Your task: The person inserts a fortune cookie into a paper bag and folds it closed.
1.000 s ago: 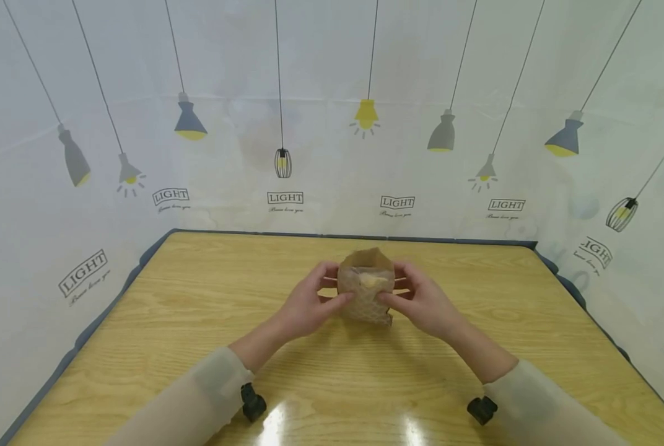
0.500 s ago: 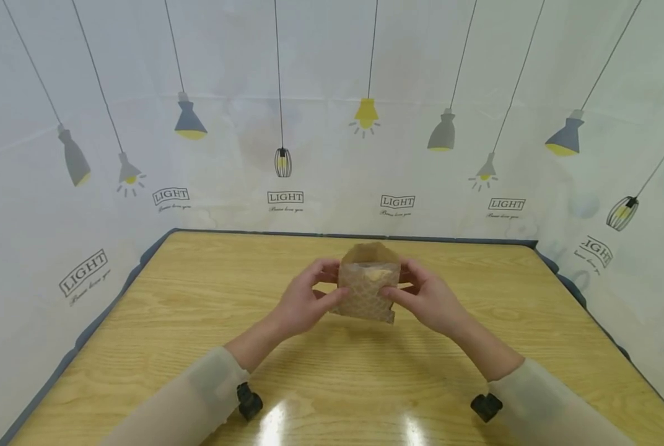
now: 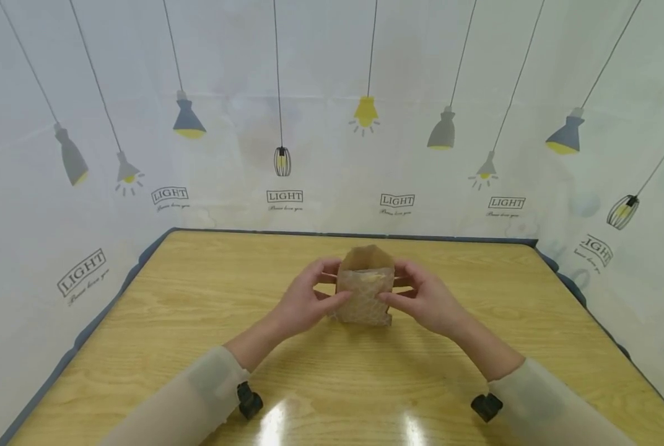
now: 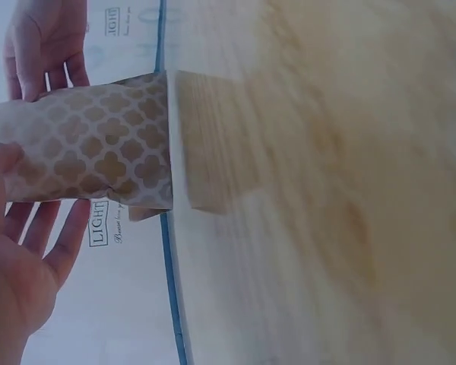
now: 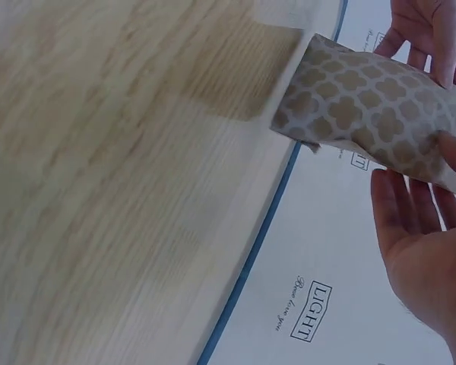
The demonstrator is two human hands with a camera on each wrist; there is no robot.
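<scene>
A small brown paper bag (image 3: 362, 300) with a pale lattice pattern stands upright at the middle of the table, its top gaping. Something pale yellow (image 3: 375, 277) shows just inside the mouth. My left hand (image 3: 304, 300) grips the bag's left side, thumb on the front and fingers behind. On the other side my right hand (image 3: 429, 303) holds it the same way. Both wrist views show the patterned bag (image 4: 106, 144) bulging between the two hands, its bottom edge at the tabletop. In the right wrist view the right thumb presses the bag's face (image 5: 365, 99).
The wooden table (image 3: 198, 322) has a dark blue edge strip (image 3: 287, 233) at the back. Behind it hangs a pale cloth (image 3: 332, 56) printed with lamps and the word LIGHT. A small black device (image 3: 249, 401) sits at each sleeve cuff.
The bag rose slightly and flattened wider half a second ago, then came down and narrowed again, its mouth rounder now. Both hands keep their hold on its sides.
</scene>
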